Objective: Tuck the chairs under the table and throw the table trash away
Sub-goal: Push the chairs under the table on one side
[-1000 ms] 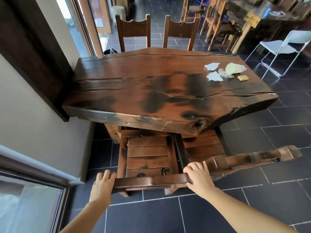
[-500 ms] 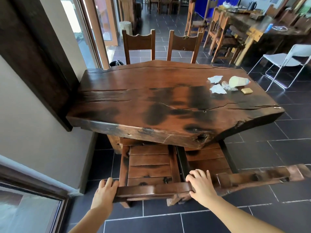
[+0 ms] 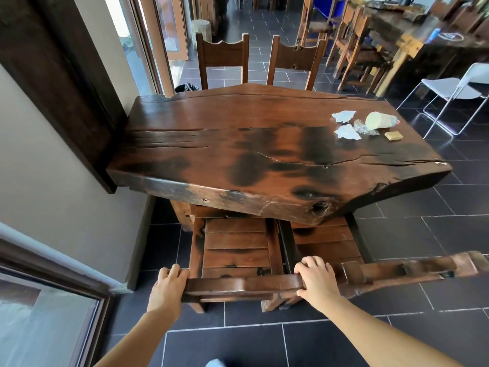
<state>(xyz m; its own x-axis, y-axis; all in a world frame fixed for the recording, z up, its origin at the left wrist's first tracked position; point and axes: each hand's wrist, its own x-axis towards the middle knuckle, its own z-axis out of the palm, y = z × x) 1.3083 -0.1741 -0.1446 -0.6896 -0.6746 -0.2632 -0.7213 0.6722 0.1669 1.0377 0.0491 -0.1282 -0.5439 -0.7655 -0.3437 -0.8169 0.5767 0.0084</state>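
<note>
Left hand (image 3: pixel 169 287) and right hand (image 3: pixel 316 282) both grip top rail (image 3: pixel 238 284) of near chair (image 3: pixel 235 245), fingers (image 3: pixel 176 271) curled over rail ends. Seat partly under table (image 3: pixel 238 197). Chair solid wood: likely heavy, stiff, prone to drag on tile floor (image 3: pixel 397 229); rail ends good hold for even push. Second chair (image 3: pixel 397 271) alongside, backrest angled out. Trash at far right of table: cup (image 3: pixel 379 120) lying on side, crumpled napkins (image 3: pixel 348 132), light, crushable

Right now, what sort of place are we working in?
Probably a rustic café or restaurant dining room: a thick dark wooden slab table with slatted wooden chairs, a second long wooden table with chairs at far right, and a pale paper cup beside crumpled white napkins.
</note>
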